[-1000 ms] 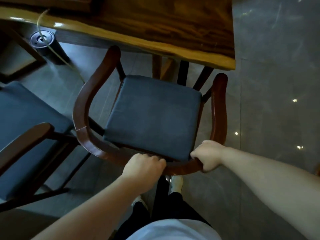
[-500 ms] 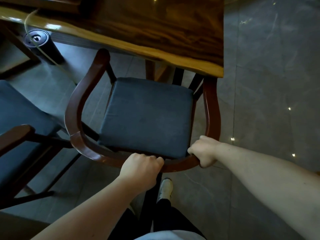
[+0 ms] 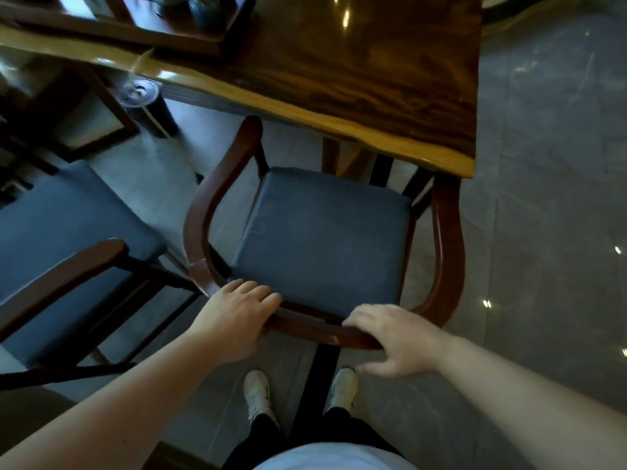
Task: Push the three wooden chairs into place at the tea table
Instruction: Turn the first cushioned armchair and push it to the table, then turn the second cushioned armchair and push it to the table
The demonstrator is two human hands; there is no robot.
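A wooden armchair (image 3: 448, 252) with a dark blue cushion stands in front of me at the right end of the tea table (image 3: 356, 79). The tip of its right arm sits under the table's edge, and the tip of its left arm is just short of that edge. My left hand (image 3: 234, 317) lies flat over the curved back rail with its fingers stretched out. My right hand (image 3: 397, 340) is blurred, fingers spread, touching the rail's right part loosely. A second chair (image 3: 68, 215) with the same cushion stands at the left, farther out from the table.
A black cylinder with a shiny lid (image 3: 142, 103) stands on the floor under the table's left part, with a cord running past it. A dark wooden tray (image 3: 135, 32) with small items sits on the tabletop. My white shoes (image 3: 258, 395) are just behind the chair. Grey tiled floor lies to the right.
The chair has slid forward towards the table. Both hands have loosened from closed grips on the back rail to spread fingers, and my view has lifted to show more tabletop.
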